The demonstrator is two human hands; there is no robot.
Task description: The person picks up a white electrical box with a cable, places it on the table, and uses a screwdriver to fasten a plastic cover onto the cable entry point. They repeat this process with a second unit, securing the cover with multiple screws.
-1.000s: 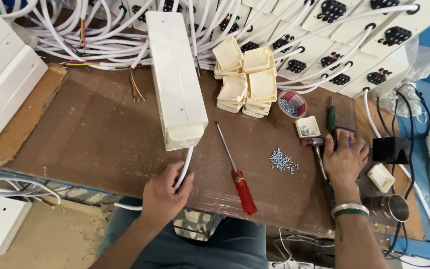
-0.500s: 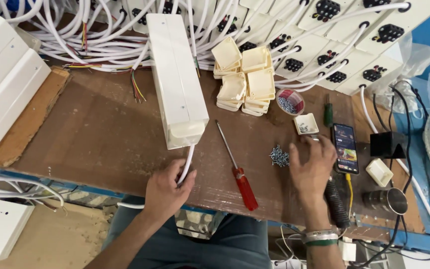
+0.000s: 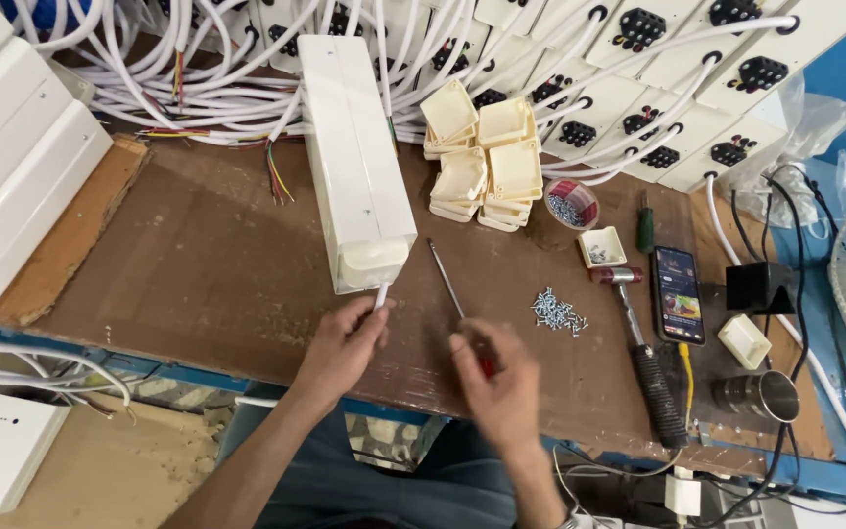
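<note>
Pinching the stiff white cable in your left hand, your right hand curls around the rigid screwdriver; grip its handle.

Left hand pinched, right hand curled.

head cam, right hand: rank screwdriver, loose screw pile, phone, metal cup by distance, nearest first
From the right hand:
1. Screwdriver - red handle lies under the hand, shaft pointing up and away to its left.
2. Loose screw pile - on the table just up and right of the hand.
3. Phone - further right, past the hammer.
4. Metal cup - far right, near the table's front edge.
</note>
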